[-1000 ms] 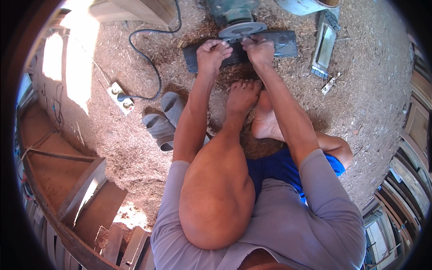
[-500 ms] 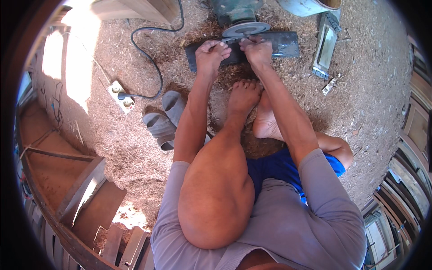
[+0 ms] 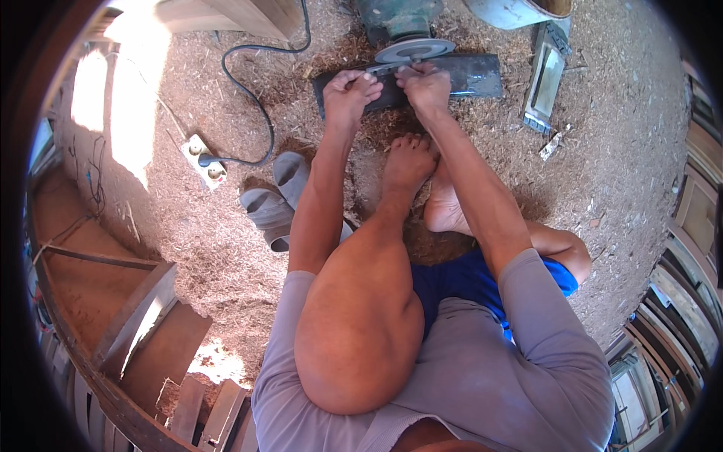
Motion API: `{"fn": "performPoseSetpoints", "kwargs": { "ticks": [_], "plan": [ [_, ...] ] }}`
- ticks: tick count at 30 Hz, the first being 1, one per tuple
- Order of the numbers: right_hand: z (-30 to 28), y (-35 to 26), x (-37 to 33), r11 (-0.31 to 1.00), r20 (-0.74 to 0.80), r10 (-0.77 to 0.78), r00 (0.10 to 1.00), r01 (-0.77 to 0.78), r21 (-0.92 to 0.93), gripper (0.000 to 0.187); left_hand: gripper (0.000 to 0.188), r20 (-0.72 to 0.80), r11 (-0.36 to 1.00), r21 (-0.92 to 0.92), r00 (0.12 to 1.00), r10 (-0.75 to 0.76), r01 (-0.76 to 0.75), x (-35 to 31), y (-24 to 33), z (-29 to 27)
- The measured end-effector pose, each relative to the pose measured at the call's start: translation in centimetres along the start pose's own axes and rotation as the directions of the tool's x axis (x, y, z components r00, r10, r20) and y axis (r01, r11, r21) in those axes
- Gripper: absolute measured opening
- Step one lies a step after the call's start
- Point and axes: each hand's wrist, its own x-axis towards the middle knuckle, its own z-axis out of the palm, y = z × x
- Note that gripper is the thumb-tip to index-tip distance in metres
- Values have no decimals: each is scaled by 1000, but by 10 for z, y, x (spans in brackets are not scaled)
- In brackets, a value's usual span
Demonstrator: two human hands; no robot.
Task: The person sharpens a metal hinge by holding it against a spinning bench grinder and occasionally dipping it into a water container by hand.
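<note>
A green bench grinder [image 3: 395,16] stands at the top of the view, its grey grinding disc [image 3: 416,50] facing me. Close in front of the disc, a thin metal strip [image 3: 385,67] spans the gap between my hands. My left hand [image 3: 351,96] pinches the strip's left end with closed fingers. At the other end, right beside the disc's lower edge, my right hand [image 3: 425,86] is closed on it too. Whether the strip touches the disc I cannot tell. Under both hands lies a dark, wet-looking board [image 3: 476,77].
A black cable [image 3: 263,113] runs to a white power strip [image 3: 202,161] on the left. Grey sandals [image 3: 268,208] lie by my left forearm. To the right are a long narrow block-like tool [image 3: 544,84] and a bucket [image 3: 520,10]. Shavings cover the ground; wooden frames [image 3: 697,207] line the right.
My right hand has shifted slightly left. My left hand has moved slightly too, and the strip now shows its thin edge rather than its darker face.
</note>
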Motion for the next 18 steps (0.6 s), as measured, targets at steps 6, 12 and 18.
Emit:
{"fn": "performPoseSetpoints", "kwargs": {
  "ticks": [6, 12, 18],
  "plan": [
    [0, 0, 1, 999, 21, 18, 1000, -18, 41, 16, 12, 13, 1000, 3, 1000, 8, -8, 0, 1, 0],
    [-4, 2, 6, 989, 9, 75, 997, -76, 129, 19, 15, 29, 999, 45, 999, 14, -16, 3, 1, 6],
    [-11, -3, 6, 992, -1, 94, 996, -93, 91, 18, 14, 33, 996, 80, 999, 25, -27, 3, -1, 14]
  ]
}}
